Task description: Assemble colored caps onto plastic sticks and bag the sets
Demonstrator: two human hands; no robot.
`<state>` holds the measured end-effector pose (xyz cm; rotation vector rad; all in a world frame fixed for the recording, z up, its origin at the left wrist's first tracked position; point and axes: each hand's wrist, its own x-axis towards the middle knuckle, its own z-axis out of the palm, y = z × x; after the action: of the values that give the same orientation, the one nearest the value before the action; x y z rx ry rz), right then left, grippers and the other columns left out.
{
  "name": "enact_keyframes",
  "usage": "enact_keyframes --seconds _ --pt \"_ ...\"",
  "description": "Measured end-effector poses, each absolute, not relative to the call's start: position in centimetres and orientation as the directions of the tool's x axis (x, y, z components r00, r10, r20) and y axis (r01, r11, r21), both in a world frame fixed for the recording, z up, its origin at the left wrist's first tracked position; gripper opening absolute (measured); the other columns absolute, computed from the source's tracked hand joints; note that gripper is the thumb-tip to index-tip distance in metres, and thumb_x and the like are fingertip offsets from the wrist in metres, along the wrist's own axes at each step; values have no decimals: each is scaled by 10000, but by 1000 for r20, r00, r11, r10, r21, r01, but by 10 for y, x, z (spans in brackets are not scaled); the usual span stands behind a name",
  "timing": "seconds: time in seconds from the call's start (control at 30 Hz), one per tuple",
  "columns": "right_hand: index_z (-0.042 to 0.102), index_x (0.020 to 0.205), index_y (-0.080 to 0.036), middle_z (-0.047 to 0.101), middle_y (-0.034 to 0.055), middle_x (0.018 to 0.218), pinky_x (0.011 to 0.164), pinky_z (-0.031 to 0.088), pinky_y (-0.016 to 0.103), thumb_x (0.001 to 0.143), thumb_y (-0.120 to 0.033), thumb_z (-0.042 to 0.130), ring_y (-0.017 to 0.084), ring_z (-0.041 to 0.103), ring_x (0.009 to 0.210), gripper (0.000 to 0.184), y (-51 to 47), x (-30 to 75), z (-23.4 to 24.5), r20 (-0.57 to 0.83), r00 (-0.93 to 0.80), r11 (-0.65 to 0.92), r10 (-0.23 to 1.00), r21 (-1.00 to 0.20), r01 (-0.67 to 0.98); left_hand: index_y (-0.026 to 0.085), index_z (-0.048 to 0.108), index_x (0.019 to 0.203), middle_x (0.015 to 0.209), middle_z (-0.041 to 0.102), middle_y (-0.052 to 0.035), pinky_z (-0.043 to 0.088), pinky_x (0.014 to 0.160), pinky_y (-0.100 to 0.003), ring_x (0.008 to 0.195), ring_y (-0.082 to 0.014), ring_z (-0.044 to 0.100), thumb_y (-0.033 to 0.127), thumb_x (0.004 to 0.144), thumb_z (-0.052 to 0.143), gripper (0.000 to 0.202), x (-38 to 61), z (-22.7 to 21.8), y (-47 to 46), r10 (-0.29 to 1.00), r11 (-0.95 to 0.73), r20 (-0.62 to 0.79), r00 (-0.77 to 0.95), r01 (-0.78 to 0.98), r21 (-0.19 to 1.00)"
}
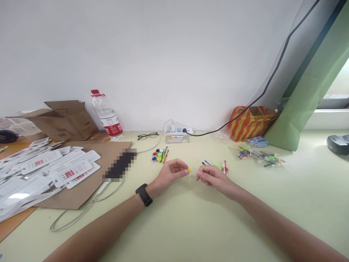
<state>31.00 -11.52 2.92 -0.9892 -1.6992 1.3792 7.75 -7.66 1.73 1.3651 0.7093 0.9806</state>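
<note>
My left hand [174,171], with a black watch [144,194] on its wrist, pinches a small yellow plastic piece [190,169] between thumb and fingertips. Just to the right, my right hand [214,178] has its fingers curled together; whether anything small is in them is hidden. Behind the right hand lie plastic arrows, among them a blue arrow [207,162] and a red arrow [225,166], with a green round piece [219,167] partly covered. Beyond my left hand sit several coloured discs [155,159] beside a row of coloured arrows [165,154].
At the right lie clear bags of coloured pieces [269,158] before a striped bag [240,123]. A power strip [178,131] and glasses [147,136] are by the wall. Left are a bottle [110,120], an open carton [68,123], white cards [73,169] and a cable [92,205].
</note>
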Motion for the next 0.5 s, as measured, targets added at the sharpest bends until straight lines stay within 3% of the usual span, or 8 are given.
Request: enact_keyframes --seconds 0.27,0.5 --pt "638 726 -198 383 -41 578 553 239 291 914 -572 649 135 338 582 418 -106 316 26 141 -64 143 988 -989 28 173 678 882 954 725 -36 539 854 -293 904 -160 706 237 731 899 276 75 11 -70 921 -50 121 369 -197 979" --pt "640 705 -200 389 -34 581 539 239 288 885 -592 677 139 341 585 433 -104 316 25 118 -19 119 993 -992 30 164 654 825 996 732 -48 554 836 -298 904 -163 711 203 682 921 305 77 12 -71 923 -40 125 363 -233 972"
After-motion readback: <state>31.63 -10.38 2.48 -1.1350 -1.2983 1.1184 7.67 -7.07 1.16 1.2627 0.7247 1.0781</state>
